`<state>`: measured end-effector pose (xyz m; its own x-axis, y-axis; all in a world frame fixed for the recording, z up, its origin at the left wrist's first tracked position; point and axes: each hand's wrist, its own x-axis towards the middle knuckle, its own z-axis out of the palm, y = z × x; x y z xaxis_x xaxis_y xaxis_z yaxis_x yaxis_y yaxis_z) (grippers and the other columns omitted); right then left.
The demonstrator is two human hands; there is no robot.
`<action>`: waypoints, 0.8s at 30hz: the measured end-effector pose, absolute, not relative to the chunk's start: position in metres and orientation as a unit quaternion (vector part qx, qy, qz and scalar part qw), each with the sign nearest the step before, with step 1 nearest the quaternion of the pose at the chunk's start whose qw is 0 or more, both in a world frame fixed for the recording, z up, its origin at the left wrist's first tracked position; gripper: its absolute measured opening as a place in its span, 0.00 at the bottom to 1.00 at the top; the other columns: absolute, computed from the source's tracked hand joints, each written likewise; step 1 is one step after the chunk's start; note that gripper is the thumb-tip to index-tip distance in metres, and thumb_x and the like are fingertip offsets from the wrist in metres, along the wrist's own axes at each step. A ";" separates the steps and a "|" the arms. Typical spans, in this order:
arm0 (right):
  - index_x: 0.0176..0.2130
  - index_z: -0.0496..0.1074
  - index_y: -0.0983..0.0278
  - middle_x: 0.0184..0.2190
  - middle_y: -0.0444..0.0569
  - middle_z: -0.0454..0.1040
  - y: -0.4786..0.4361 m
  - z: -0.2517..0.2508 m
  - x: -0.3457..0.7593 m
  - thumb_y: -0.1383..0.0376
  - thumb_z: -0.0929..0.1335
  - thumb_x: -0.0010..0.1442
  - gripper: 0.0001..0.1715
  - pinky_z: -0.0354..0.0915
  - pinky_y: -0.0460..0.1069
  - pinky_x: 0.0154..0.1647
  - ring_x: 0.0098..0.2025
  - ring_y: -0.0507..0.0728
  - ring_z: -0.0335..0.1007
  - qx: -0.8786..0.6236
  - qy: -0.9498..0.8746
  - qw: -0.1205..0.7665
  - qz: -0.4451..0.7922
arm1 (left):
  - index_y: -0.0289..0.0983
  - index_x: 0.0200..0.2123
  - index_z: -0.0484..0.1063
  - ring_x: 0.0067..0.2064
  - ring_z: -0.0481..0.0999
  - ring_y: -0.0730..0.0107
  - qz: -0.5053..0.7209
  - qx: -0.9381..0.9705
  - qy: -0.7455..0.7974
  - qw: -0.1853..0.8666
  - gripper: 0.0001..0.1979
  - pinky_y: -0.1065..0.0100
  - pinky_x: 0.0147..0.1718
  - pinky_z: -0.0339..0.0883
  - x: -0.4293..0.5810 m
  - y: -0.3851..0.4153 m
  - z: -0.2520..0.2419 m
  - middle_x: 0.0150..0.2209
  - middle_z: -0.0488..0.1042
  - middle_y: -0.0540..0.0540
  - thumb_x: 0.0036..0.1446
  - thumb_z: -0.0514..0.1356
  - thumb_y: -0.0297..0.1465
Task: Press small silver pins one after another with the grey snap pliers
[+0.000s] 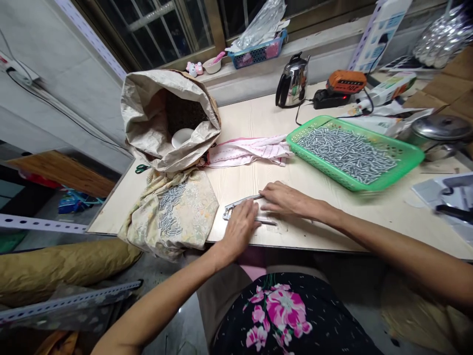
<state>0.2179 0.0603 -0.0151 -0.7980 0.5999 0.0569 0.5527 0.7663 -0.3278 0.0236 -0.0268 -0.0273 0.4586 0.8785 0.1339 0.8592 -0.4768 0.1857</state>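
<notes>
A silvery metal plier-like tool (pixel 229 211) with two spread handles lies on the pale tabletop near its front edge. My left hand (pixel 241 224) is closed over its middle, covering part of it. The fingers of my right hand (pixel 284 198) grip the upper handle near its end. The lower handle sticks out to the right below both hands. Whether any small part sits in the tool is hidden. On my left, a patterned cloth (pixel 199 209) bears a pile of small metal pins (pixel 172 209). A green basket (pixel 410 165) full of similar pins (pixel 347 153) stands to the right.
An open sack (pixel 148 108) with a white bowl (pixel 182 138) inside stands behind the cloth. A pink-white towel (pixel 251 150) lies between sack and basket. Behind are a kettle (pixel 298 81), an orange battery (pixel 346 81) on a charger and, at right, a lidded pot (pixel 441 128).
</notes>
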 end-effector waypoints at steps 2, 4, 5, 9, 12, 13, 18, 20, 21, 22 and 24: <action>0.42 0.72 0.67 0.38 0.55 0.71 0.071 -0.023 0.219 0.61 0.64 0.66 0.12 0.58 0.52 0.42 0.40 0.59 0.65 -0.321 -0.933 0.087 0.138 | 0.34 0.60 0.60 0.66 0.56 0.49 0.127 0.864 0.485 0.049 0.23 0.48 0.61 0.58 0.031 -0.045 -0.037 0.64 0.60 0.33 0.64 0.56 0.35; 0.39 0.73 0.66 0.37 0.53 0.72 0.084 -0.030 0.219 0.64 0.64 0.65 0.09 0.57 0.51 0.41 0.40 0.58 0.65 -0.324 -0.932 0.102 0.124 | 0.35 0.61 0.59 0.67 0.56 0.49 0.142 0.869 0.469 0.065 0.23 0.45 0.61 0.55 0.039 -0.057 -0.043 0.63 0.62 0.34 0.65 0.54 0.37; 0.38 0.73 0.66 0.37 0.52 0.72 0.090 -0.032 0.218 0.65 0.65 0.64 0.08 0.57 0.51 0.42 0.40 0.58 0.65 -0.320 -0.934 0.108 0.121 | 0.35 0.60 0.60 0.66 0.57 0.50 0.148 0.870 0.465 0.075 0.23 0.44 0.62 0.55 0.041 -0.061 -0.045 0.63 0.63 0.35 0.65 0.53 0.38; 0.35 0.73 0.65 0.35 0.51 0.73 0.103 -0.027 0.208 0.66 0.66 0.63 0.07 0.55 0.51 0.40 0.40 0.58 0.64 -0.335 -0.932 0.096 0.101 | 0.34 0.58 0.64 0.66 0.58 0.51 0.170 0.864 0.461 0.106 0.24 0.44 0.63 0.52 0.045 -0.062 -0.045 0.61 0.65 0.35 0.65 0.52 0.42; 0.40 0.74 0.64 0.38 0.52 0.72 0.087 -0.013 0.189 0.66 0.66 0.62 0.07 0.53 0.51 0.39 0.40 0.58 0.63 -0.321 -0.939 0.099 0.077 | 0.33 0.59 0.62 0.66 0.57 0.49 0.184 0.863 0.456 0.117 0.26 0.42 0.64 0.50 0.043 -0.060 -0.045 0.62 0.64 0.34 0.65 0.52 0.44; 0.42 0.74 0.63 0.40 0.52 0.71 0.077 -0.009 0.179 0.66 0.67 0.62 0.08 0.53 0.51 0.39 0.41 0.58 0.62 -0.288 -0.949 0.104 0.079 | 0.32 0.60 0.62 0.66 0.57 0.49 0.186 0.862 0.456 0.123 0.27 0.42 0.63 0.50 0.043 -0.060 -0.045 0.62 0.64 0.34 0.64 0.53 0.44; 0.35 0.77 0.60 0.40 0.52 0.69 0.035 0.002 0.130 0.66 0.69 0.60 0.04 0.53 0.51 0.38 0.43 0.59 0.57 -0.103 -0.988 0.070 0.086 | 0.30 0.58 0.64 0.59 0.68 0.48 0.171 0.848 0.474 0.166 0.27 0.48 0.58 0.62 0.043 -0.063 -0.051 0.55 0.72 0.32 0.64 0.53 0.44; 0.32 0.76 0.63 0.40 0.52 0.69 0.030 0.001 0.119 0.68 0.69 0.59 0.05 0.53 0.52 0.39 0.42 0.59 0.56 -0.078 -0.993 0.052 0.068 | 0.30 0.59 0.65 0.59 0.68 0.48 0.164 0.844 0.481 0.173 0.28 0.49 0.58 0.62 0.043 -0.065 -0.054 0.54 0.72 0.33 0.64 0.52 0.45; 0.32 0.75 0.63 0.40 0.53 0.69 0.030 -0.001 0.115 0.69 0.68 0.60 0.05 0.54 0.52 0.39 0.42 0.58 0.56 -0.066 -0.995 0.048 0.060 | 0.30 0.59 0.64 0.59 0.68 0.48 0.160 0.842 0.484 0.174 0.29 0.50 0.58 0.63 0.043 -0.066 -0.055 0.55 0.72 0.33 0.64 0.52 0.46; 0.32 0.74 0.64 0.39 0.52 0.69 0.031 -0.004 0.111 0.70 0.67 0.60 0.06 0.54 0.52 0.39 0.41 0.58 0.57 -0.053 -0.996 0.049 0.055 | 0.30 0.59 0.65 0.58 0.69 0.48 0.154 0.842 0.488 0.173 0.30 0.50 0.58 0.63 0.044 -0.066 -0.056 0.55 0.72 0.33 0.64 0.51 0.47; 0.32 0.72 0.65 0.37 0.51 0.70 0.033 -0.009 0.103 0.71 0.66 0.61 0.06 0.55 0.52 0.39 0.39 0.57 0.58 -0.037 -0.995 0.065 0.058 | 0.30 0.58 0.66 0.57 0.70 0.49 0.145 0.838 0.499 0.168 0.31 0.52 0.57 0.64 0.046 -0.068 -0.058 0.54 0.72 0.33 0.63 0.51 0.48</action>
